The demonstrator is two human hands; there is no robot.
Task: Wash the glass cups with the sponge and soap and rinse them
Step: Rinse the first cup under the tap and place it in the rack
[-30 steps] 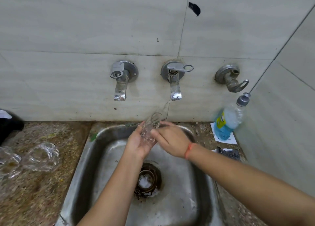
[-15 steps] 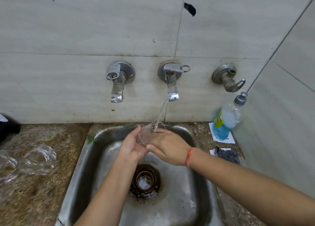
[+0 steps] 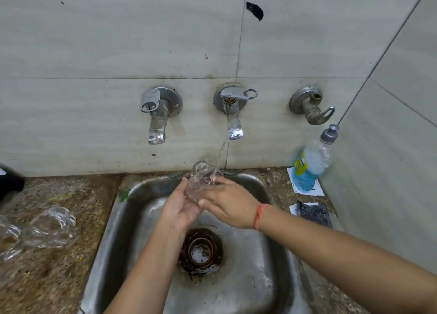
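**Item 1: clear glass cup** (image 3: 203, 181). Centre of frame, over the back edge of the stainless steel sink (image 3: 106, 231). It sits under the thin water stream (image 3: 221, 155) from the middle chrome wall tap (image 3: 233, 115).

**Item 2: my left hand** (image 3: 182, 207). Fingers curled round the cup's lower body from the left, clamped on it.

**Item 3: my right hand** (image 3: 229, 205), w/ orange thread band (image 3: 259, 216) at the wrist. Fingers wrapped over the cup from the right, thumb near its base, also gripping.

**Change vs. 1 s ago:** the cup was angled up toward the spout and sat higher in frame. It's now lower, betw. both palms, and the stream breaks on the rim and splashes over glass and fingers. Water running throughout.

**Meaning (my read):** rinse step is underway. Can't make out foam on the cup through the splash, so prob. close to done w/ this one.

**Item 4: other clear glass cups** (image 3: 49, 226). Lying on the speckled stone counter (image 3: 47, 278), lower left of frame. Washed or not, can't tell.

**Item 5: clear plastic soap bottle w/ blue liquid** (image 3: 309, 167). Right of frame, agnst the wall.

**Item 6: dark rectangular sponge** (image 3: 314, 213). Just below the bottle in frame, untouched, well apart from both hands.
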